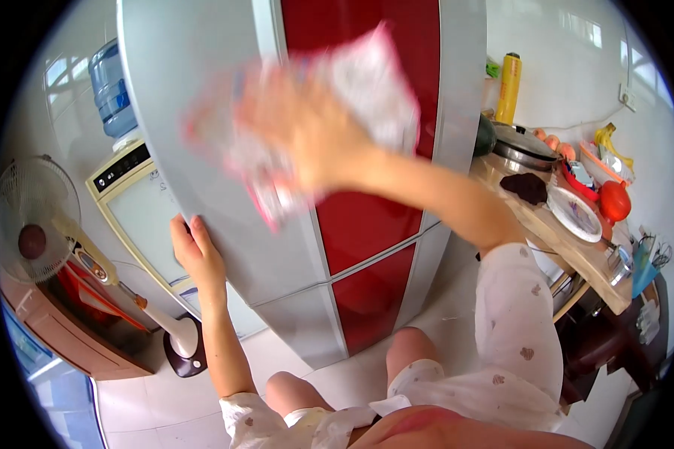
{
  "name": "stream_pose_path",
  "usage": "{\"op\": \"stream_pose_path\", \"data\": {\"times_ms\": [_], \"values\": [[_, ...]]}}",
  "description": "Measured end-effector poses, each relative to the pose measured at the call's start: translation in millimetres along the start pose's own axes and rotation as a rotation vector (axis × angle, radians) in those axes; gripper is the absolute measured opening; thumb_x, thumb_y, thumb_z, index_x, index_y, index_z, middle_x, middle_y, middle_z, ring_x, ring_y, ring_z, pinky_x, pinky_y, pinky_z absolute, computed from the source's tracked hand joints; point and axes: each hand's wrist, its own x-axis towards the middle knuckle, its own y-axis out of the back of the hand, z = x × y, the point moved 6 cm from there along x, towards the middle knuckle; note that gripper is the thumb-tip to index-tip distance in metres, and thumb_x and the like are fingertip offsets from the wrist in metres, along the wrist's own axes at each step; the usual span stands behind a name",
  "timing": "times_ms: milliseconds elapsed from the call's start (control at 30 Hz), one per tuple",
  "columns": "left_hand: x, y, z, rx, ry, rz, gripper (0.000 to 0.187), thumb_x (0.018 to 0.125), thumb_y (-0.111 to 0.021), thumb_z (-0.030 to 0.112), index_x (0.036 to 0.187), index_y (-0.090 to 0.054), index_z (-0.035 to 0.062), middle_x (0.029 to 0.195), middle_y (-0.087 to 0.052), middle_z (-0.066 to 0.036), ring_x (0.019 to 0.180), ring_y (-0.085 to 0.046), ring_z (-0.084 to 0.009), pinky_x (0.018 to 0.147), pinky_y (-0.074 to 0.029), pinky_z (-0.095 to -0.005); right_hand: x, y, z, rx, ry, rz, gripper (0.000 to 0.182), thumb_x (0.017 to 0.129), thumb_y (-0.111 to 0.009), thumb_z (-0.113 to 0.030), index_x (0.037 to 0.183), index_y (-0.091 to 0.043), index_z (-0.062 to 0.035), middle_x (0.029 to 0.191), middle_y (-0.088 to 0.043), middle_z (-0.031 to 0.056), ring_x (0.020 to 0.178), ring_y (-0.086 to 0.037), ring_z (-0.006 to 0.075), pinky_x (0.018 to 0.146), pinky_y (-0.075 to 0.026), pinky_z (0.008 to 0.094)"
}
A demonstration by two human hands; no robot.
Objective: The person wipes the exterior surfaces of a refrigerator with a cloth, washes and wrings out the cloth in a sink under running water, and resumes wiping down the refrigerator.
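Observation:
A tall refrigerator (195, 52) with grey and red door panels stands before me. My right hand (318, 138) presses a white cloth with a pink border (374, 90) against the upper doors; hand and cloth are smeared by motion. The cloth spreads out past the hand across the grey and red panels. Lower down, my left hand (201, 254) holds the refrigerator's left edge, with the thumb on the near side and the other fingers partly hidden.
At left stand a water dispenser (138, 194) with a blue bottle (114, 93) and a fan (37, 217). To the right, a wooden counter (535, 217) carries a lidded pan (524, 146), a white plate (574, 213), a yellow roll (509, 88) and bananas (606, 138).

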Motion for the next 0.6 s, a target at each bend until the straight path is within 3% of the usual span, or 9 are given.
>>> {"op": "stream_pose_path", "data": {"times_ms": [133, 167, 200, 233, 333, 400, 433, 533, 600], "values": [[-1, 0, 1, -0.03, -0.004, -0.033, 0.018, 0.088, -0.045, 0.017, 0.088, -0.048, -0.0009, 0.072, -0.047, -0.009, 0.062, -0.041, -0.0162, 0.059, -0.037, -0.0272, -47, -28, -30, 0.232, 0.463, -0.393, 0.068, 0.073, -0.051, -0.051, 0.13, -0.034, -0.0178, 0.137, -0.03, 0.0066, 0.125, -0.029, 0.0272, 0.101, -0.022, 0.0466], [1, 0, 1, -0.026, -0.026, -0.04, 0.017, 0.087, -0.046, 0.016, 0.088, -0.048, -0.001, 0.071, -0.046, -0.009, 0.061, -0.041, -0.0168, 0.058, -0.037, -0.0277, -14, -4, -20, 0.118, 0.401, -0.639, 0.07, 0.071, -0.052, -0.047, 0.13, -0.034, -0.0158, 0.136, -0.031, 0.0073, 0.125, -0.028, 0.0257, 0.104, -0.02, 0.0429], [2, 1, 0, -0.032, -0.029, -0.021, 0.017, 0.087, -0.046, 0.016, 0.088, -0.048, -0.001, 0.071, -0.046, -0.009, 0.061, -0.041, -0.0168, 0.058, -0.037, -0.0277, 12, 4, 6, 0.082, 0.263, -0.687, 0.071, 0.07, -0.054, -0.045, 0.131, -0.031, -0.0153, 0.135, -0.03, 0.0079, 0.126, -0.025, 0.0243, 0.106, -0.016, 0.0406], [1, 0, -1, -0.038, -0.031, -0.034, 0.018, 0.087, -0.047, 0.017, 0.087, -0.047, -0.0011, 0.071, -0.046, -0.009, 0.06, -0.041, -0.0172, 0.057, -0.036, -0.0279, 20, 16, 44, 0.051, 0.188, -0.122, 0.068, 0.073, -0.053, -0.045, 0.131, -0.031, -0.0158, 0.135, -0.03, 0.0094, 0.126, -0.024, 0.0252, 0.106, -0.015, 0.0388], [0, -1, -1, -0.077, -0.005, -0.056, 0.02, 0.087, -0.048, 0.018, 0.085, -0.047, -0.001, 0.071, -0.044, -0.009, 0.061, -0.04, -0.0177, 0.057, -0.036, -0.0287, 76, 31, 142, 0.726, -0.665, -0.189, 0.065, 0.072, -0.055, -0.052, 0.124, -0.041, -0.0151, 0.126, -0.041, 0.0121, 0.118, -0.036, 0.0284, 0.098, -0.027, 0.046], [1, -2, 2, -0.051, 0.013, -0.08, 0.021, 0.087, -0.049, 0.02, 0.086, -0.047, -0.0008, 0.073, -0.046, -0.009, 0.064, -0.042, -0.0181, 0.059, -0.036, -0.0289, 124, 72, 198, -0.274, -0.627, 0.373, 0.072, 0.082, -0.034, -0.052, 0.135, -0.02, -0.005, 0.139, -0.017, 0.0199, 0.128, -0.015, 0.0377, 0.104, -0.01, 0.0463], [1, -3, 3, -0.085, 0.005, -0.073, 0.021, 0.086, -0.05, 0.021, 0.088, -0.048, -0.0006, 0.074, -0.047, -0.009, 0.066, -0.043, -0.0186, 0.062, -0.037, -0.0295, 135, 73, 208, -0.271, -0.769, 0.326, 0.07, 0.082, -0.033, -0.055, 0.136, -0.019, -0.013, 0.141, -0.013, 0.0161, 0.129, -0.012, 0.038, 0.103, -0.009, 0.0485], [0, -2, 8, -0.115, 0.027, -0.067, 0.021, 0.086, -0.05, 0.02, 0.089, -0.048, -0.0007, 0.075, -0.048, -0.009, 0.067, -0.044, -0.0189, 0.063, -0.038, -0.0298, 152, 69, 189, -0.366, -0.89, 0.204, 0.071, 0.081, -0.034, -0.057, 0.136, -0.02, -0.0144, 0.141, -0.012, 0.0174, 0.128, -0.01, 0.0403, 0.103, -0.008, 0.0485], [0, -4, 5, -0.137, 0.039, -0.058, 0.021, 0.086, -0.051, 0.02, 0.088, -0.049, -0.0007, 0.075, -0.047, -0.009, 0.068, -0.043, -0.0185, 0.063, -0.037, -0.0299, 155, 55, 146, -0.328, -0.518, 0.196, 0.07, 0.081, -0.038, -0.055, 0.136, -0.022, -0.0158, 0.142, -0.008, 0.0179, 0.129, -0.003, 0.0421, 0.103, -0.006, 0.049]]}}
